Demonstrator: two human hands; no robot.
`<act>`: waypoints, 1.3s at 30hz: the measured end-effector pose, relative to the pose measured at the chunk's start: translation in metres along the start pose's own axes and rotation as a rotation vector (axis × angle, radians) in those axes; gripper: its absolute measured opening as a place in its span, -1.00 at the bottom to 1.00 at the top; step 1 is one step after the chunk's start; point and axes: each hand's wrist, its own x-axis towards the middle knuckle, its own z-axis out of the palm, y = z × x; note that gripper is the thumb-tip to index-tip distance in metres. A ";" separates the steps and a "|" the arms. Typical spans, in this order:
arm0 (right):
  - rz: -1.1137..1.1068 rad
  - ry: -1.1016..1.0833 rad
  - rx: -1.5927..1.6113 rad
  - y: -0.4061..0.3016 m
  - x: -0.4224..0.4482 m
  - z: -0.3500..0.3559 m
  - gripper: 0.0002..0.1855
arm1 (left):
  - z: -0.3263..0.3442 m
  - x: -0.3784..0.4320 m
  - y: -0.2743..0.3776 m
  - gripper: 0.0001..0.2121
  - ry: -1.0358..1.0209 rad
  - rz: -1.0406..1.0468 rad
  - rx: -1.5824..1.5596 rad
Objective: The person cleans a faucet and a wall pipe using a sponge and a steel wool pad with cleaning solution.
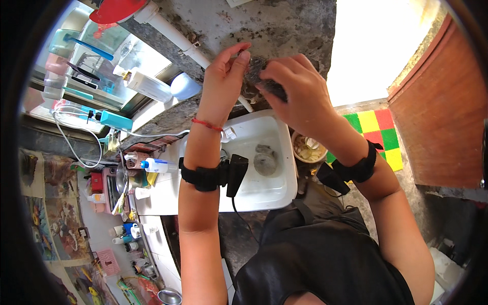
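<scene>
Both hands are raised in front of the stained wall, beyond the far end of a white sink (288,164). My right hand (295,85) has its fingers curled around a dark grey, fibrous or mesh-like material (275,88), partly hidden by the hand. Part of that material reaches across toward my left hand (228,68), whose thumb and forefinger are bent close together; whether they pinch a bit of it is unclear. A red cord circles the left wrist. In the sink basin lies a greyish rounded thing (265,164), its kind unclear.
A bowl of pale peelings or slices (309,149) stands right of the sink. White pump bottle (146,84) and blue-capped bottle (158,166) are at left. A white pipe (175,34) runs down the wall. A coloured mat (375,131) and wooden door (442,110) are at right.
</scene>
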 end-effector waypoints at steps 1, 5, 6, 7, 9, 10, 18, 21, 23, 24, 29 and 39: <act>-0.001 -0.033 -0.060 -0.005 0.002 0.001 -0.73 | 0.000 0.000 0.000 -0.74 -0.005 -0.007 -0.004; 0.418 -0.149 0.032 -0.016 0.013 0.006 -0.60 | 0.001 0.000 0.003 -0.74 -0.025 0.007 0.017; 0.472 -0.167 0.094 -0.015 0.015 0.005 -0.57 | 0.001 0.001 0.004 -0.74 -0.029 0.022 0.034; 0.527 -0.185 0.156 -0.011 0.017 0.001 -0.53 | -0.001 0.002 0.003 -0.74 -0.037 0.021 0.036; 0.678 -0.321 0.361 0.000 0.024 -0.003 -0.45 | -0.005 0.003 -0.001 -0.74 -0.050 0.019 0.039; 0.774 -0.440 0.500 0.011 0.028 -0.005 -0.41 | -0.007 0.004 0.000 -0.74 -0.063 0.031 0.104; 1.187 -0.537 1.536 0.039 0.017 0.004 -0.57 | -0.018 0.023 -0.027 -0.74 -0.072 0.326 0.360; 1.129 -0.584 1.495 0.034 0.014 0.007 -0.57 | -0.016 0.023 -0.032 -0.70 -0.073 0.186 0.290; 1.127 -0.528 1.245 0.030 0.016 0.007 -0.56 | -0.016 0.022 -0.032 -0.70 -0.093 0.159 0.296; 1.108 -0.532 1.140 0.026 0.019 0.006 -0.57 | -0.017 0.021 -0.031 -0.70 -0.098 0.149 0.298; 0.787 -0.685 0.139 -0.009 0.041 -0.005 -0.62 | -0.016 0.019 -0.033 -0.69 -0.095 0.134 0.260; 0.143 -0.184 -0.802 -0.047 0.015 0.032 -0.80 | -0.006 0.016 -0.029 -0.68 -0.005 0.203 0.342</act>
